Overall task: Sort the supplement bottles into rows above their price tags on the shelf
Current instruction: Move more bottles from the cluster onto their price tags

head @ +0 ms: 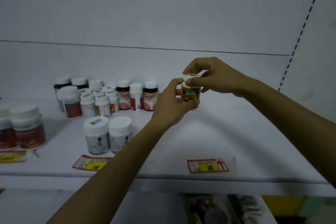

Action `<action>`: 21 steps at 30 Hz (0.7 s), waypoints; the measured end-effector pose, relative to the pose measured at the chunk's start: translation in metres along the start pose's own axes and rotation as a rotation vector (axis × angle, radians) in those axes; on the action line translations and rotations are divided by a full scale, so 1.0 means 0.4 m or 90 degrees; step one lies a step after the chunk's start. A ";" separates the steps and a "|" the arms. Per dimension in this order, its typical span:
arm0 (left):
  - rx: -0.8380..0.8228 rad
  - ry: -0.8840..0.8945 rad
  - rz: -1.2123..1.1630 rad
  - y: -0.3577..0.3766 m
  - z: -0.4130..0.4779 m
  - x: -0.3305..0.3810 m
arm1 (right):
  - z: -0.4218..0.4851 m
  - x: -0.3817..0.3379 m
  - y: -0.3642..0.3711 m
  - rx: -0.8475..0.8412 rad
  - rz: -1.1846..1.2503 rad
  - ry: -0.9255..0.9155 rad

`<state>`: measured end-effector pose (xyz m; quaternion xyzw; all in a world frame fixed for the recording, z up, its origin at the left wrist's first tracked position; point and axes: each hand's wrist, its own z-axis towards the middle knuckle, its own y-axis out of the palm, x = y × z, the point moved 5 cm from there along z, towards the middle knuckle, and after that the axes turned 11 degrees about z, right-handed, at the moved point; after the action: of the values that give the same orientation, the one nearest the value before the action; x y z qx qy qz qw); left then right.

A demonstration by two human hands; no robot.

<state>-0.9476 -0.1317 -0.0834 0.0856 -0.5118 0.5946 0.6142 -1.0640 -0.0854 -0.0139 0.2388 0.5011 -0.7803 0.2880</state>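
White shelf (236,132), our view from the front edge. Mixed bottle cluster (109,96) sits at back left. Two red-label bottles (23,127) are far left, above the left price tag (11,157). Two grey-label bottles (109,134) stand side by side above the middle price tag (92,163). Our left hand (171,103) wraps the body of the orange-label bottle (190,94); our right hand (212,76) pinches its white cap. The bottle is upright, well behind the right price tag (207,165). We can't tell if its base touches the shelf.
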 end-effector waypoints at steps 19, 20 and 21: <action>0.003 -0.107 0.113 0.176 -0.200 -0.091 | -0.231 0.262 0.143 0.040 0.335 -0.011; -0.001 -0.109 0.137 0.175 -0.200 -0.091 | -0.232 0.260 0.145 0.033 0.341 -0.014; -0.003 -0.109 0.160 0.173 -0.200 -0.094 | -0.232 0.257 0.148 0.025 0.336 -0.021</action>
<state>-0.9534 -0.0796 -0.1825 0.0698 -0.5704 0.6561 0.4892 -1.0895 -0.0413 -0.1556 0.3541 0.4018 -0.6913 0.4851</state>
